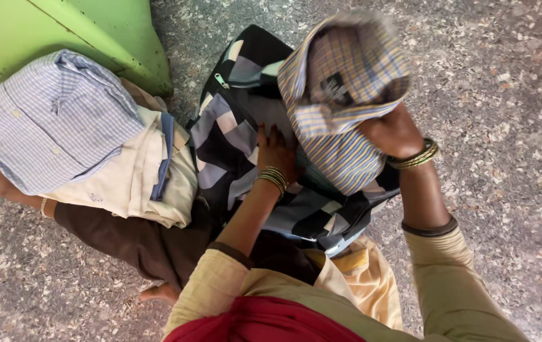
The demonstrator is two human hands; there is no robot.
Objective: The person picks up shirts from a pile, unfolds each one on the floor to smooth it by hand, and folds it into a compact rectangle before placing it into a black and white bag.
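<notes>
Speckled grey stone floor (pixel 505 95) under you, green wall panel (pixel 43 31) upper left. Black-grey-cream patchwork zip bag (pixel 233 126) on your lap, mouth partly hidden. Two folded shirts stacked left: blue checked (pixel 55 120) over cream (pixel 131 180). Your right hand (pixel 392 132) clenched around blurred striped checked shirt (pixel 340 95), raised above bag. Your left hand (pixel 275 151), fingers spread, pressing flat into bag.

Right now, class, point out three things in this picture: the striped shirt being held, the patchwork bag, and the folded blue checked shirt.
Striped shirt (pixel 345 82), head view: on the folded collar area.
Patchwork bag (pixel 226 136), head view: on its checked side panel.
Folded blue checked shirt (pixel 55 120), head view: on its front, atop the pile.
</notes>
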